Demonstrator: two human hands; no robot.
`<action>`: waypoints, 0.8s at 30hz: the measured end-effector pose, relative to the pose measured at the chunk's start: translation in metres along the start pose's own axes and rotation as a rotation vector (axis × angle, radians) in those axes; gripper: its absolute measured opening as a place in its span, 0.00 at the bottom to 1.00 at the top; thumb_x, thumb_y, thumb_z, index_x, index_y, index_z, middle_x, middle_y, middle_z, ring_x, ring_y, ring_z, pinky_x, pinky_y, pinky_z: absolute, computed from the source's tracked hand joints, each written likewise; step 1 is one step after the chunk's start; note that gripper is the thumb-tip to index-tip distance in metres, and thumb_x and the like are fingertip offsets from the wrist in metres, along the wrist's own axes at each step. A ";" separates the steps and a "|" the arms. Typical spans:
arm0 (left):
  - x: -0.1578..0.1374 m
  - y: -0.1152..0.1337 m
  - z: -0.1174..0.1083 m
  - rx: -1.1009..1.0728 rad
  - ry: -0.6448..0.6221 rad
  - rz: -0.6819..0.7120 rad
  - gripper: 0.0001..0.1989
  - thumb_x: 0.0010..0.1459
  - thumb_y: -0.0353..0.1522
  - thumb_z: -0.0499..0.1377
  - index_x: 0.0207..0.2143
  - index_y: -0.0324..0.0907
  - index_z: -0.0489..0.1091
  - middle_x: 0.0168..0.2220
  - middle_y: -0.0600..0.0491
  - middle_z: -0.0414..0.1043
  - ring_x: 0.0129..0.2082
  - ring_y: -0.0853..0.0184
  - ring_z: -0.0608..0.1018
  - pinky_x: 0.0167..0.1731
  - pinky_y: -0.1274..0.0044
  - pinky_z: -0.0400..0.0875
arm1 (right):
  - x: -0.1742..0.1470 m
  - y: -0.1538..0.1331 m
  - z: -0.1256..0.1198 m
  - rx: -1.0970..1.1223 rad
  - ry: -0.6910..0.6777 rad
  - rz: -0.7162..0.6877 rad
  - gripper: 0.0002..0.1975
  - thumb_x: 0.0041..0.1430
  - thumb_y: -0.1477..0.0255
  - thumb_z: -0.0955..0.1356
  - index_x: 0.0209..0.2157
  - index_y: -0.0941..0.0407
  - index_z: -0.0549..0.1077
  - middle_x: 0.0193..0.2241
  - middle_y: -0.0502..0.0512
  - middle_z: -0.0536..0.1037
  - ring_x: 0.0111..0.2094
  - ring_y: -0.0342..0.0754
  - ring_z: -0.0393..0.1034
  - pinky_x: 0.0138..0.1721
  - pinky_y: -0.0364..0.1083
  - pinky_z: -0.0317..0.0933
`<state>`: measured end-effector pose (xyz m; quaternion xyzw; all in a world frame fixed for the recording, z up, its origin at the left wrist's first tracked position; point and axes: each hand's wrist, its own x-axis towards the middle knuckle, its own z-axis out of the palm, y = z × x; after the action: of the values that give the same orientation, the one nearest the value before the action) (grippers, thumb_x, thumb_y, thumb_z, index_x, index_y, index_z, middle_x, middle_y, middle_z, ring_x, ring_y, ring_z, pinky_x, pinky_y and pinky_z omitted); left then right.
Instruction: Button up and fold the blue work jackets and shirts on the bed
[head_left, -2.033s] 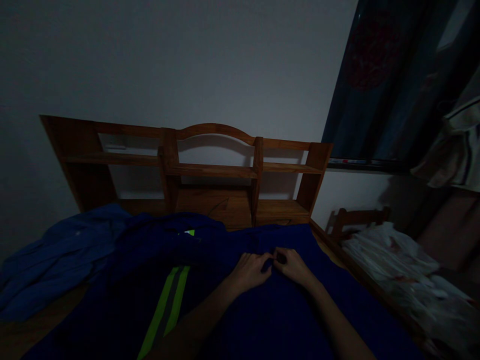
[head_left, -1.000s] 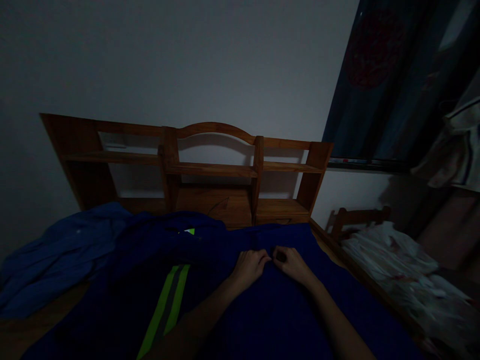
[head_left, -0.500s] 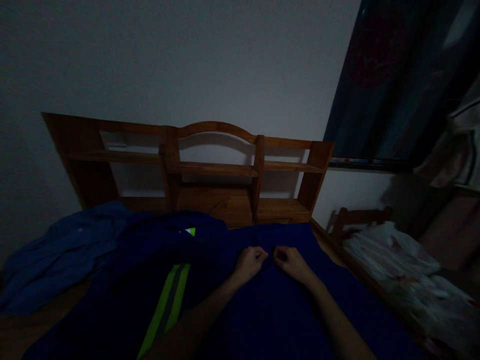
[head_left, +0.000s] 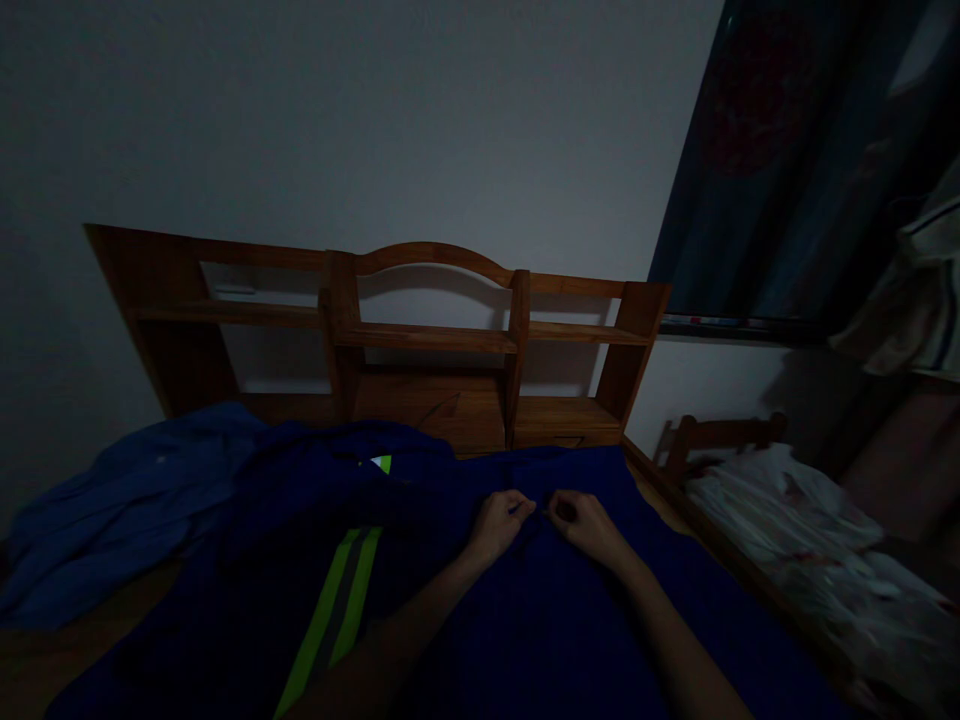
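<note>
A dark blue work garment (head_left: pixel 585 620) lies spread out in front of me, with yellow-green and grey reflective stripes (head_left: pixel 334 600) on its left part. My left hand (head_left: pixel 504 522) is over its upper middle, thumb and fingertips pinched together. Just to the right, my right hand (head_left: pixel 583 520) is also in a pinch, its curled fingers facing the left ones across a narrow gap. A tiny pale spot shows by the right fingertips. The cloth puckers slightly below the hands. In this dim light I cannot make out what either pinch holds.
Behind the garment stands a wooden headboard (head_left: pixel 424 338) with shelves, against a pale wall (head_left: pixel 420 120). A lighter blue cloth (head_left: pixel 150 490) is heaped at the left. White plastic bags (head_left: pixel 787 510) lie at the right, below a dark window (head_left: pixel 757 160) and hanging clothes (head_left: pixel 922 290).
Both hands stay in nearly the same place, still pinched. The right fingertips have shifted very slightly, and a tiny pale spot now shows beside them.
</note>
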<state>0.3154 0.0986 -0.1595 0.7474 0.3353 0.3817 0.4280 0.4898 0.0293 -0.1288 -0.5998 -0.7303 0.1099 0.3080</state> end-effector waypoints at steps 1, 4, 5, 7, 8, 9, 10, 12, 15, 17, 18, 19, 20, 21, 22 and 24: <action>-0.001 0.002 0.000 0.009 0.010 0.005 0.13 0.55 0.39 0.54 0.31 0.40 0.73 0.35 0.52 0.75 0.39 0.67 0.76 0.42 0.78 0.66 | 0.000 0.001 0.000 -0.009 0.006 -0.002 0.06 0.56 0.70 0.63 0.29 0.55 0.70 0.26 0.48 0.72 0.28 0.42 0.65 0.29 0.41 0.51; -0.001 0.007 -0.004 0.068 0.071 0.029 0.14 0.58 0.39 0.51 0.31 0.40 0.70 0.32 0.53 0.74 0.36 0.68 0.75 0.40 0.79 0.65 | 0.002 0.003 -0.001 -0.056 0.048 -0.005 0.04 0.54 0.70 0.65 0.31 0.55 0.70 0.28 0.49 0.70 0.29 0.42 0.64 0.31 0.41 0.53; -0.001 0.008 -0.006 0.099 0.106 0.033 0.14 0.59 0.40 0.50 0.31 0.40 0.69 0.31 0.54 0.73 0.35 0.69 0.74 0.39 0.79 0.65 | 0.002 0.004 -0.002 -0.070 0.062 -0.001 0.04 0.53 0.70 0.65 0.32 0.54 0.70 0.29 0.49 0.70 0.30 0.43 0.64 0.32 0.41 0.54; -0.001 0.010 -0.012 0.163 0.193 0.007 0.16 0.61 0.40 0.46 0.31 0.40 0.67 0.30 0.53 0.71 0.33 0.69 0.73 0.36 0.79 0.64 | 0.003 0.006 -0.007 -0.087 0.081 0.004 0.06 0.53 0.70 0.66 0.34 0.54 0.70 0.32 0.50 0.69 0.32 0.43 0.64 0.34 0.42 0.56; -0.001 0.010 -0.016 0.190 0.241 -0.021 0.16 0.62 0.40 0.45 0.31 0.40 0.66 0.30 0.53 0.70 0.32 0.69 0.73 0.35 0.79 0.63 | 0.002 0.006 -0.010 -0.097 0.085 -0.002 0.08 0.53 0.69 0.66 0.36 0.53 0.70 0.34 0.51 0.69 0.34 0.44 0.64 0.36 0.42 0.57; 0.000 0.010 -0.018 0.211 0.283 -0.053 0.16 0.63 0.40 0.44 0.31 0.40 0.65 0.30 0.53 0.70 0.31 0.69 0.72 0.35 0.79 0.63 | 0.001 0.008 -0.014 -0.108 0.090 -0.010 0.10 0.52 0.67 0.67 0.38 0.53 0.70 0.37 0.52 0.69 0.38 0.46 0.64 0.40 0.43 0.58; 0.000 0.009 -0.021 0.225 0.320 -0.084 0.16 0.63 0.40 0.44 0.31 0.41 0.64 0.29 0.53 0.69 0.31 0.69 0.72 0.34 0.79 0.63 | 0.000 0.009 -0.019 -0.120 0.092 -0.015 0.15 0.51 0.65 0.68 0.41 0.52 0.70 0.40 0.53 0.68 0.42 0.47 0.64 0.44 0.45 0.57; 0.001 0.007 -0.023 0.241 0.365 -0.134 0.16 0.63 0.40 0.42 0.32 0.41 0.63 0.30 0.53 0.69 0.31 0.68 0.72 0.34 0.78 0.62 | -0.006 0.016 -0.029 -0.133 0.071 0.000 0.26 0.46 0.58 0.70 0.48 0.51 0.68 0.47 0.56 0.66 0.50 0.51 0.60 0.51 0.48 0.54; 0.001 0.008 -0.023 0.276 0.374 -0.176 0.16 0.64 0.39 0.41 0.33 0.42 0.63 0.30 0.52 0.69 0.32 0.67 0.72 0.36 0.77 0.63 | -0.021 0.036 -0.045 -0.110 0.081 0.134 0.39 0.43 0.51 0.70 0.55 0.52 0.63 0.54 0.59 0.62 0.54 0.55 0.57 0.54 0.51 0.52; 0.000 0.014 -0.023 0.332 0.401 -0.176 0.16 0.64 0.38 0.40 0.33 0.41 0.63 0.32 0.50 0.68 0.34 0.66 0.72 0.37 0.76 0.64 | -0.032 0.055 -0.056 -0.116 0.187 0.287 0.40 0.42 0.49 0.69 0.53 0.57 0.65 0.51 0.64 0.65 0.52 0.58 0.60 0.52 0.53 0.54; -0.002 0.019 -0.024 0.379 0.429 -0.149 0.16 0.65 0.38 0.40 0.34 0.41 0.63 0.34 0.49 0.68 0.35 0.66 0.72 0.38 0.75 0.64 | -0.038 0.063 -0.061 -0.125 0.249 0.376 0.38 0.41 0.48 0.69 0.49 0.59 0.68 0.47 0.66 0.68 0.49 0.60 0.63 0.48 0.53 0.57; -0.004 0.026 -0.024 0.437 0.459 -0.098 0.16 0.65 0.37 0.39 0.35 0.40 0.63 0.37 0.48 0.67 0.36 0.65 0.72 0.39 0.75 0.64 | -0.043 0.071 -0.067 -0.126 0.289 0.461 0.35 0.40 0.47 0.69 0.43 0.60 0.71 0.42 0.66 0.72 0.44 0.60 0.66 0.44 0.53 0.59; -0.006 0.033 -0.026 0.503 0.489 -0.029 0.16 0.64 0.36 0.40 0.36 0.40 0.63 0.40 0.46 0.66 0.38 0.65 0.72 0.40 0.74 0.65 | -0.048 0.076 -0.072 -0.108 0.292 0.531 0.31 0.39 0.48 0.69 0.36 0.60 0.72 0.35 0.64 0.74 0.39 0.59 0.68 0.40 0.52 0.61; -0.009 0.041 -0.027 0.569 0.512 0.053 0.14 0.64 0.35 0.41 0.37 0.39 0.64 0.43 0.45 0.64 0.40 0.64 0.71 0.42 0.72 0.64 | -0.052 0.079 -0.077 -0.071 0.256 0.581 0.27 0.39 0.48 0.69 0.29 0.59 0.72 0.29 0.61 0.74 0.33 0.57 0.69 0.35 0.51 0.61; -0.011 0.049 -0.028 0.628 0.518 0.144 0.13 0.63 0.33 0.42 0.39 0.39 0.64 0.46 0.44 0.63 0.43 0.63 0.70 0.45 0.70 0.63 | -0.055 0.079 -0.082 -0.017 0.197 0.609 0.24 0.39 0.49 0.69 0.23 0.58 0.72 0.23 0.58 0.73 0.28 0.54 0.69 0.32 0.49 0.61; -0.018 0.062 -0.029 0.719 0.467 0.327 0.11 0.60 0.28 0.45 0.42 0.38 0.63 0.52 0.44 0.60 0.51 0.60 0.66 0.53 0.65 0.58 | -0.057 0.071 -0.088 0.111 0.112 0.591 0.22 0.39 0.52 0.70 0.16 0.57 0.70 0.16 0.54 0.70 0.21 0.49 0.66 0.26 0.47 0.59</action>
<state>0.2930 0.0694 -0.0992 0.7855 0.4114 0.4621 -0.0114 0.6040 -0.0250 -0.1152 -0.7737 -0.4988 0.2013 0.3347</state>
